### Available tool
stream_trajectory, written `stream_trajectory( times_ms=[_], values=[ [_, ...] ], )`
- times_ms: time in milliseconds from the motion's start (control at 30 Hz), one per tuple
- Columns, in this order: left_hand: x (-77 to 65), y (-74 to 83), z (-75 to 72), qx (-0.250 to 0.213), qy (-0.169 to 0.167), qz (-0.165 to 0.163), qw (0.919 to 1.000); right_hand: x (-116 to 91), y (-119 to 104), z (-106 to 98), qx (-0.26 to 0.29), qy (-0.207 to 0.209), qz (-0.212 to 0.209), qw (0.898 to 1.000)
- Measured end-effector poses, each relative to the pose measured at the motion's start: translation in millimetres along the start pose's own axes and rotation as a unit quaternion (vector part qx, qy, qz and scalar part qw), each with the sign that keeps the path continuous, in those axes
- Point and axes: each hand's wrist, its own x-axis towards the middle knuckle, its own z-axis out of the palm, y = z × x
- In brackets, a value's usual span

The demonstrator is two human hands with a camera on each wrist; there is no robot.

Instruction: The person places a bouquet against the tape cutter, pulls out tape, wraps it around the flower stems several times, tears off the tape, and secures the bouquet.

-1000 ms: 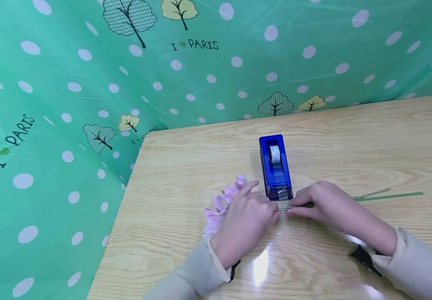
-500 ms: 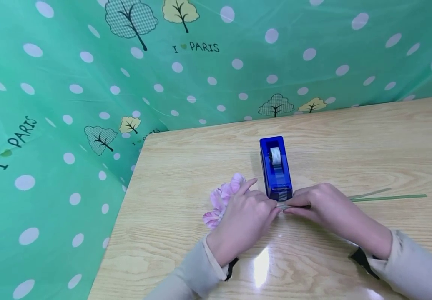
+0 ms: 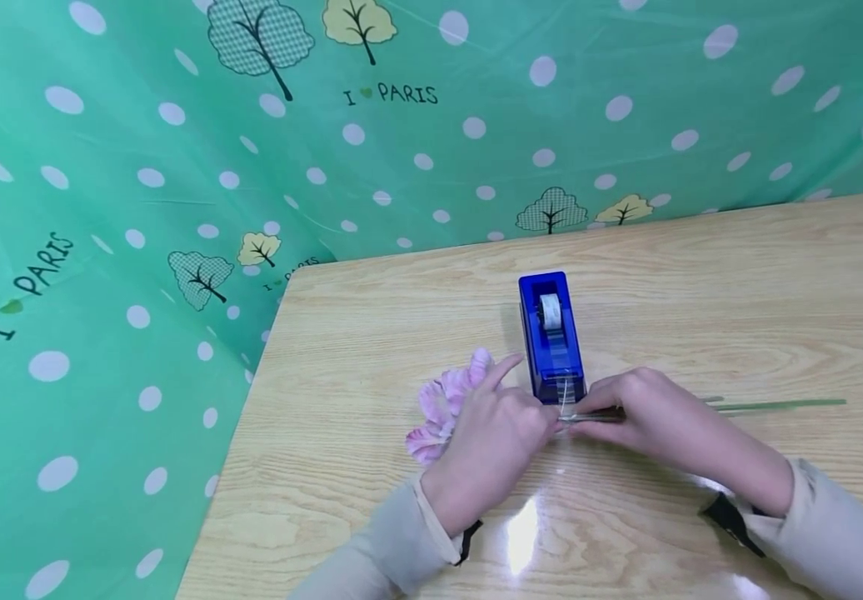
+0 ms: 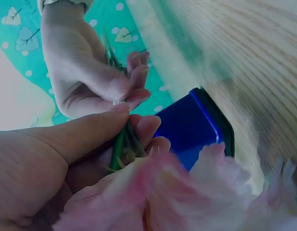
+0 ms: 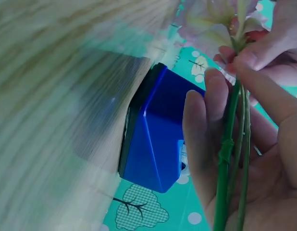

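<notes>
Beige sleeves (image 3: 394, 533), each with a black strap (image 3: 731, 527) at the cuff, lie nearest and lead to two bare hands working close together. The left hand (image 3: 493, 429) pinches the green stems (image 3: 784, 406) just below the pink flowers (image 3: 430, 425), which spread out on its left side. Close against it, the right hand (image 3: 649, 406) grips the same stems between thumb and fingers, while their far ends run out past it to the right above the wooden worktop (image 3: 739, 317). Just beyond the meeting hands stands a blue tape dispenser (image 3: 540, 354), its narrow front end facing them, and clear tape (image 3: 566, 390) reaches from that end toward the stems; whether it sticks to them I cannot tell. Its white roll (image 3: 551, 311) sits in the far half. Behind the worktop hangs a green cloth (image 3: 401, 133) printed with pale dots, trees and "PARIS" lettering.
</notes>
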Motion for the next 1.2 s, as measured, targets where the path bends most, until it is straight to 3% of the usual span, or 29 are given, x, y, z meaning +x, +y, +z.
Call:
stream_trajectory(
  times_ms=[167, 367, 600, 767, 867, 1200],
  values=[
    [-0.3, 2.4, 1.6, 0.002, 0.016, -0.005, 0.9999, 1.7, 0.0, -0.4, 0.050, -0.024, 0.050, 0.997],
    [-0.6, 6.0, 5.3, -0.003, 0.037, -0.014, 0.9992, 3.3, 1.4, -2.7, 0.110, -0.058, 0.079, 0.989],
    [-1.4, 11.9, 8.7, 0.011, 0.051, -0.036, 0.9980, 6.6, 1.1, -4.8, 0.136, -0.046, 0.124, 0.982],
    [-1.4, 15.6, 12.0, 0.025, 0.077, -0.055, 0.9952, 7.9, 1.3, -3.2, 0.168, -0.071, 0.127, 0.975],
    [-1.6, 17.3, 12.3, 0.035, 0.081, -0.062, 0.9942, 7.7, 1.8, -2.7, 0.155, -0.075, 0.124, 0.977],
    [0.0, 19.8, 9.0, 0.004, 0.050, -0.065, 0.9966, 5.3, 5.3, -2.7, 0.133, -0.056, 0.102, 0.984]
  ],
)
